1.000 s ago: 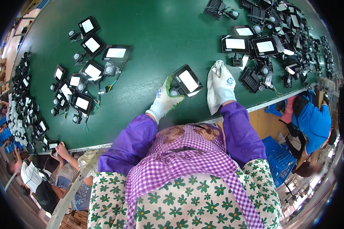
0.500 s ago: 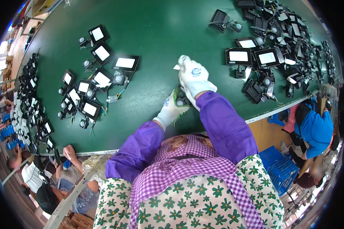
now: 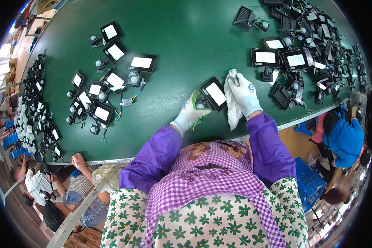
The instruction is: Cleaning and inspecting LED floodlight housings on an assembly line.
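White-gloved, the left hand (image 3: 189, 115) has its fingers around the sensor (image 3: 201, 106) end of a black floodlight (image 3: 214, 93) over the green tabletop (image 3: 177, 49); the right hand (image 3: 246, 97) clutches a white cloth (image 3: 233, 112) just beside it. Best grip firmly, clear of the front panel (image 3: 216, 95).

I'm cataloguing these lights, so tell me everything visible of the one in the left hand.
The light has a dark, glossy rectangular front around a bright white panel, with small pale lettering along one edge. A sensor with a pale dome sits at its lower left, gripped by the gloved left hand. It faces up, turned at an angle, over the green table. A white cloth is close on its right; contact is unclear.
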A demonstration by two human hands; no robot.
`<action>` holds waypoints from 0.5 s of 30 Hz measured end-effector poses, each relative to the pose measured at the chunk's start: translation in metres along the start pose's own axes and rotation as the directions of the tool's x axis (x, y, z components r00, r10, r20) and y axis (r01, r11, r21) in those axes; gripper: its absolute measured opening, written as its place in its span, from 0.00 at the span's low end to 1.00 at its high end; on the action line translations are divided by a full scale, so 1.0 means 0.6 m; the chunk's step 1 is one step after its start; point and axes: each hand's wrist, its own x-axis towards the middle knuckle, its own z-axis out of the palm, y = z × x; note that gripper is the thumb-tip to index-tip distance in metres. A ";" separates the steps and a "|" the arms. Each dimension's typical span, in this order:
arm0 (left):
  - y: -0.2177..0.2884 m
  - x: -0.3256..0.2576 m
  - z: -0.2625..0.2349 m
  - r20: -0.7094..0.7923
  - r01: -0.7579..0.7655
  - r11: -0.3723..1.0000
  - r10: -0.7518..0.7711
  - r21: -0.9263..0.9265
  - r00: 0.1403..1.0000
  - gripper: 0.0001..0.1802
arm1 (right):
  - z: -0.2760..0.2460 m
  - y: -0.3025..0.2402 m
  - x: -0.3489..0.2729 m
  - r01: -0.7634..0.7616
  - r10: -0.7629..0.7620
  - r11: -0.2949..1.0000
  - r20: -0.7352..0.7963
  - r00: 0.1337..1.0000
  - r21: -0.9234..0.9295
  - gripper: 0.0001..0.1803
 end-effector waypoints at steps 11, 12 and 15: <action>0.135 -0.027 -0.023 0.140 0.097 0.913 -0.164 0.396 0.976 0.50 | 0.018 0.011 0.075 0.080 -0.353 0.823 0.397 0.847 0.562 0.17; 0.146 -0.029 -0.027 0.190 0.205 0.911 -0.286 0.359 0.939 0.50 | 0.010 0.014 0.077 0.056 -0.300 0.870 0.436 0.849 0.489 0.16; 0.084 -0.011 -0.038 0.198 0.050 0.962 -0.106 0.269 0.974 0.50 | -0.007 -0.008 0.085 0.133 -0.292 0.936 0.507 0.811 0.325 0.16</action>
